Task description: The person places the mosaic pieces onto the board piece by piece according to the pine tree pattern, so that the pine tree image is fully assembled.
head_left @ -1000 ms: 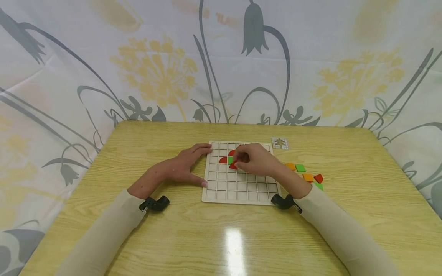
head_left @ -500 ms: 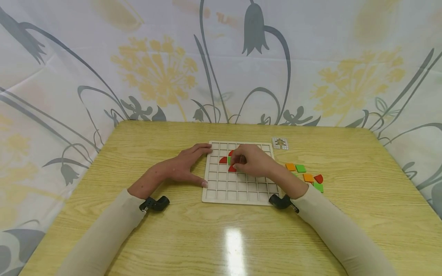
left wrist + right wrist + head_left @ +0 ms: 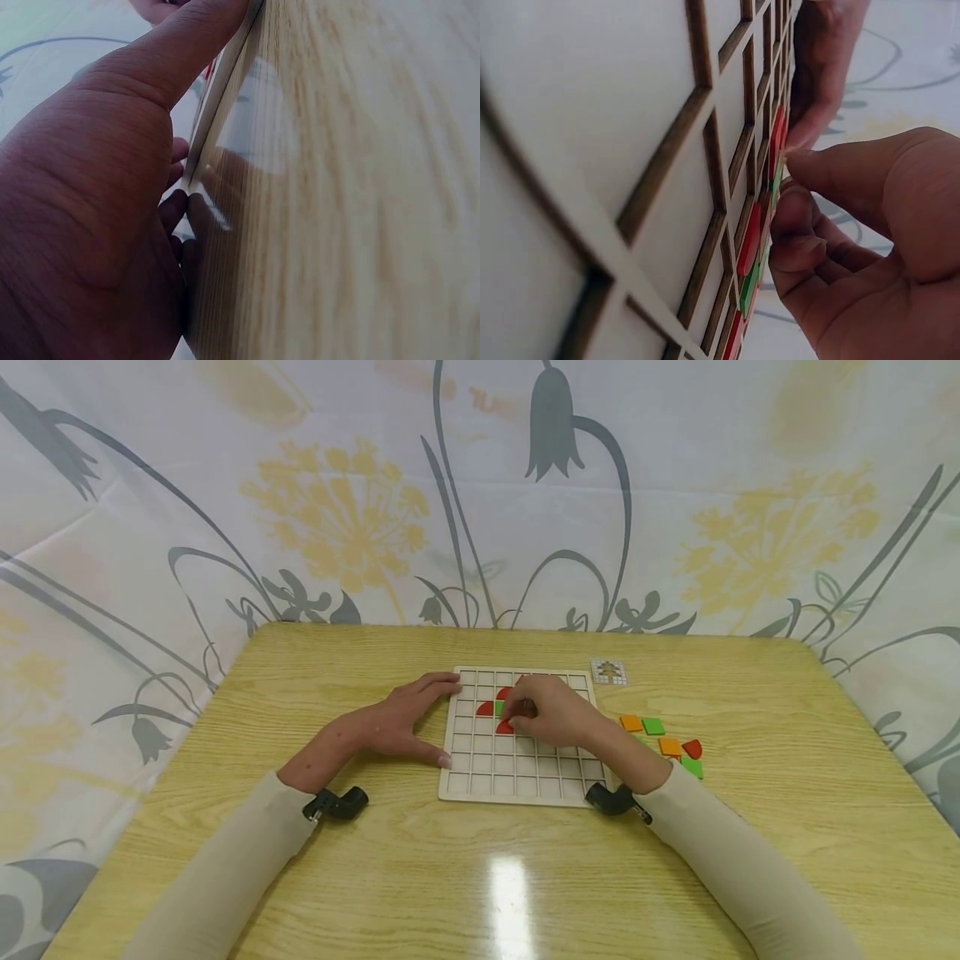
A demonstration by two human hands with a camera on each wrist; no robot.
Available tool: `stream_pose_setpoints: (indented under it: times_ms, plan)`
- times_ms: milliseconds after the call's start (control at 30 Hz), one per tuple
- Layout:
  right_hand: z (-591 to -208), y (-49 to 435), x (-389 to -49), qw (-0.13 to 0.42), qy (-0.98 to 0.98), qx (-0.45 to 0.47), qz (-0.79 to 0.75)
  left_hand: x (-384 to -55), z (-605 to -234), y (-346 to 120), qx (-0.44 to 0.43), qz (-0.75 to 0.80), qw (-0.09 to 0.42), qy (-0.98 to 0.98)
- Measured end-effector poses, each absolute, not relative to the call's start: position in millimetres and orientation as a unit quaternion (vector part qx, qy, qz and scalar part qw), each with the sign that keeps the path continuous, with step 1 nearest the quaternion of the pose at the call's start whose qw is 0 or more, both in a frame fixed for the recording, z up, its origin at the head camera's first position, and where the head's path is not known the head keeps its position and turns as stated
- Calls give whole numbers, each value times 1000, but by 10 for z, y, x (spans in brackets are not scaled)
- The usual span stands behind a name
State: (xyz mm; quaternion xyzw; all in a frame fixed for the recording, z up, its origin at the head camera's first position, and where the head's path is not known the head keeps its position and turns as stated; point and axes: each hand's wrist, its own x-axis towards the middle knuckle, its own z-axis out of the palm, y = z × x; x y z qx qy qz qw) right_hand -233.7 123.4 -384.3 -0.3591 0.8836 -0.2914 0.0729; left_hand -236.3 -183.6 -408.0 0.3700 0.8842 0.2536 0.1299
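My left hand (image 3: 397,718) lies spread at the left edge of a pale wooden grid board (image 3: 480,787), thumb and fingers touching its rim. Over the board, my right hand (image 3: 551,710) has curled fingers, with thumb and index fingertips pinched right at a red quarter-circle tile (image 3: 505,727). That tile sits in a cell below a green square tile (image 3: 499,707). Another red rounded tile (image 3: 485,707) lies left of the green one, and a red tile (image 3: 504,692) shows above. In the right wrist view, more red and green tiles (image 3: 750,289) are set along the grid; the right hand hides some in the head view.
Loose tiles lie right of the board: orange squares (image 3: 669,747), green squares (image 3: 653,726) and a red rounded piece (image 3: 692,748). A small card with a tree pattern (image 3: 608,672) is by the board's top right corner. A floral curtain (image 3: 480,493) hangs behind the wooden table (image 3: 405,877).
A second ago the red quarter-circle tile was tilted in my right fingers; it now lies lower and flatter in its cell. The right hand shifted slightly left. My left hand stayed put.
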Motion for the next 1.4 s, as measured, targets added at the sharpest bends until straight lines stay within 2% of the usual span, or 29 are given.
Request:
stream_pose_setpoints:
  times_ms: [267, 1400]
  plan:
    - [-3811, 1328, -2276, 79, 885, -340, -308, -2347, -4060, -1830, 373, 252, 128, 884]
    - [-3783, 2282, -2030, 20, 912, -276, -302, -2357, -4055, -1828, 368, 249, 137, 886]
